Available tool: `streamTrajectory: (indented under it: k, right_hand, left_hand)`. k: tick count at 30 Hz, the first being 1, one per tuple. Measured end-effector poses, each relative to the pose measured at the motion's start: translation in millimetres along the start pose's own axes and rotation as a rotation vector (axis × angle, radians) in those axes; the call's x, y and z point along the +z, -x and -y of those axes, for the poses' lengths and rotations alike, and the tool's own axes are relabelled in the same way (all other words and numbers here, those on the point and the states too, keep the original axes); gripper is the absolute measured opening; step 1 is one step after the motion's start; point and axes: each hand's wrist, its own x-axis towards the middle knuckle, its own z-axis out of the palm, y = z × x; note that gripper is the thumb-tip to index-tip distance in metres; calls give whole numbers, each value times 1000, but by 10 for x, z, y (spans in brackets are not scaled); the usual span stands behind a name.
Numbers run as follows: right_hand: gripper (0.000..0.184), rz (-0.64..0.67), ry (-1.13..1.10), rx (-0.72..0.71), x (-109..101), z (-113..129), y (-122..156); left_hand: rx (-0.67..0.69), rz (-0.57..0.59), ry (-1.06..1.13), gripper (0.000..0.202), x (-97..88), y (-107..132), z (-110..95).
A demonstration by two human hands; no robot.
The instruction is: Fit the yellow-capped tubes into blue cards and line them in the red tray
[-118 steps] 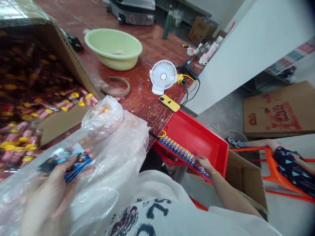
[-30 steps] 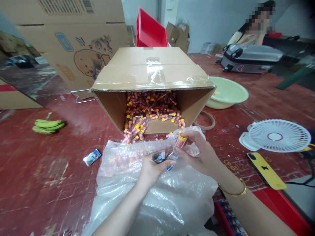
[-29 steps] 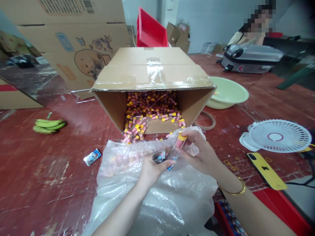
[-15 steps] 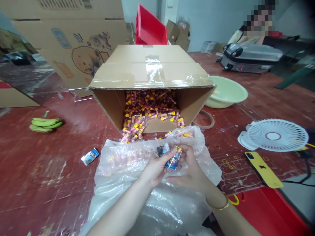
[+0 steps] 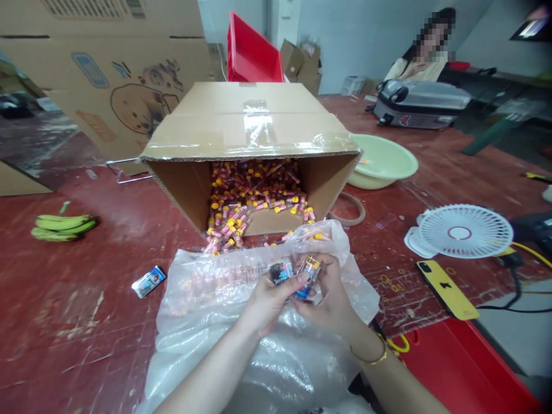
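Note:
My left hand (image 5: 265, 299) is closed on a small stack of printed cards (image 5: 281, 271) over a clear plastic bag (image 5: 259, 345). My right hand (image 5: 330, 296) pinches a small clear tube with a yellow cap (image 5: 309, 269) against the cards. Both hands touch each other just in front of a tipped cardboard box (image 5: 254, 129). Several more yellow-capped tubes (image 5: 254, 201) spill from the open side of that box. One loose card (image 5: 148, 281) lies on the red table (image 5: 86, 322) to the left.
A pale green basin (image 5: 382, 164), a white fan (image 5: 460, 233) and a yellow phone (image 5: 447, 281) lie at the right. A red tray (image 5: 457, 374) sits at the near right edge. Bananas (image 5: 62, 225) lie at the left. Another person (image 5: 420, 54) sits behind a suitcase (image 5: 420, 103).
Earlier my right hand was at a red tray beside the table. It then held a tube upright above the cards; now the tube is lowered against the card stack and the hands are together.

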Motion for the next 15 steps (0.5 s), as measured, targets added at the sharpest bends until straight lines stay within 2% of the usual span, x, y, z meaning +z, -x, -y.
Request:
streamTrajectory:
  k: [2, 4, 6, 8, 9, 11, 12, 13, 15]
  right_hand:
    - [61, 21, -71, 18, -22, 22, -11]
    - [47, 14, -174, 76, -53, 43, -34]
    - [26, -68, -254, 165, -135, 44, -36]
    - [25, -210, -277, 259, -345, 5, 36]
    - [27, -294, -257, 304, -520, -33, 123]
    - [33, -482, -110, 411, -1015, -130, 452]
    - [36, -579, 2, 475, -1312, -174, 709]
    - [38, -675, 122, 546, -1616, -204, 1027]
    - [38, -840, 315, 693, -2147, -206, 1792]
  left_hand:
    - [28, 7, -32, 40, -12, -5, 24]
    - [55, 18, -86, 45, -22, -21, 49]
    - [52, 15, -150, 51, -23, -40, 65]
    - [14, -12, -189, 54, -14, -45, 68]
    - [-10, -17, -196, 53, -10, -40, 64]
    - [-56, -9, -201, 47, -12, -21, 48]
    - [-62, 23, -217, 44, -22, -15, 37]
    - [-38, 5, -249, 39, -39, -17, 27]
    - [-25, -84, -374, 33, -86, -49, 17]
